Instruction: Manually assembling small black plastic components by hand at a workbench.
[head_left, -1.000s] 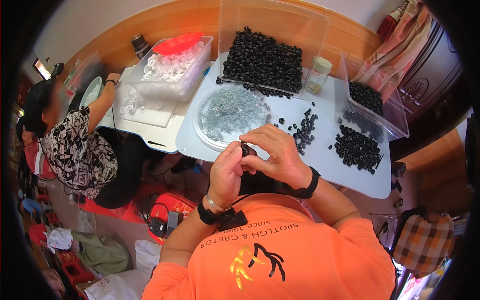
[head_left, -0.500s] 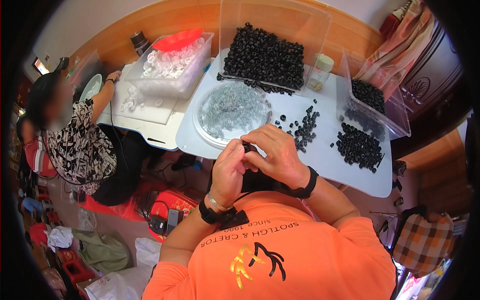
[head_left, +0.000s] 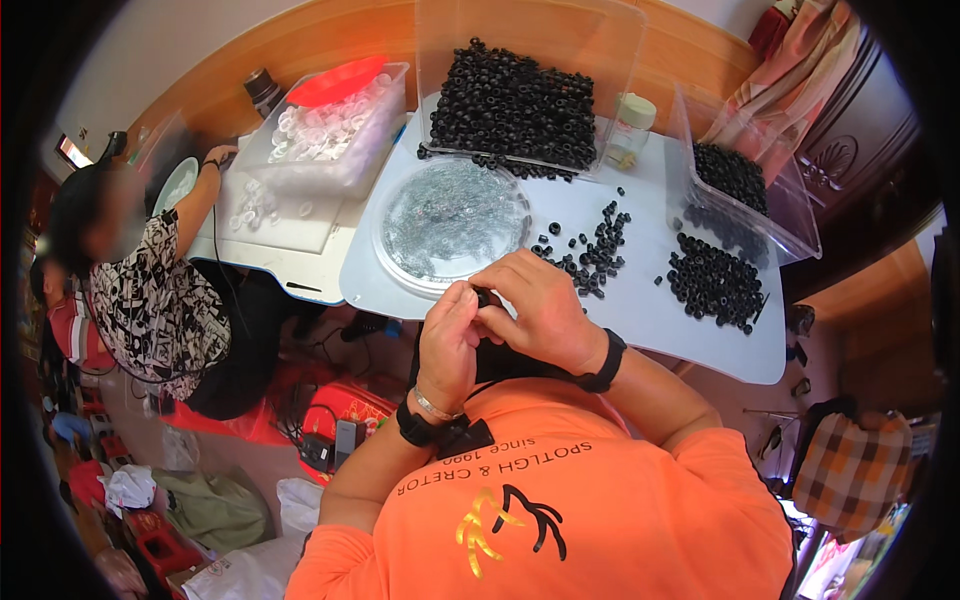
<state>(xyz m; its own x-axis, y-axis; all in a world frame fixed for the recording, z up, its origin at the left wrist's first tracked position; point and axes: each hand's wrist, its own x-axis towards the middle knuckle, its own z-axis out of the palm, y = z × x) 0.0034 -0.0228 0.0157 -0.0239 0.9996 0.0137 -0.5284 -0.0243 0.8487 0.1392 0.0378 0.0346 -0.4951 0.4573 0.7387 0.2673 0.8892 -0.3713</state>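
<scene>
My left hand (head_left: pixel 448 340) and my right hand (head_left: pixel 540 310) meet just off the table's near edge. Between their fingertips they pinch a small black ring-shaped part (head_left: pixel 487 298), mostly covered by the fingers. Right behind them stands a round white tray (head_left: pixel 388 262) filled with small clear rings (head_left: pixel 455 215). To the right of the tray lies a loose scatter of black ring-shaped parts (head_left: pixel 598 245), nearest my right hand. Farther right is a second pile of black parts (head_left: pixel 715 283).
A tipped clear bin (head_left: pixel 625 60) spills black parts at the back; another clear bin (head_left: pixel 800 225) lies at right. A lidded jar (head_left: pixel 630 130) stands between them. At left, a tub (head_left: pixel 375 165) holds white parts under a red dish (head_left: pixel 340 82). A co-worker (head_left: pixel 160 290) sits there.
My view has shifted slightly, so the table sits a little higher and more to the left. Both hands stay together, fingers still closed on the small black part.
</scene>
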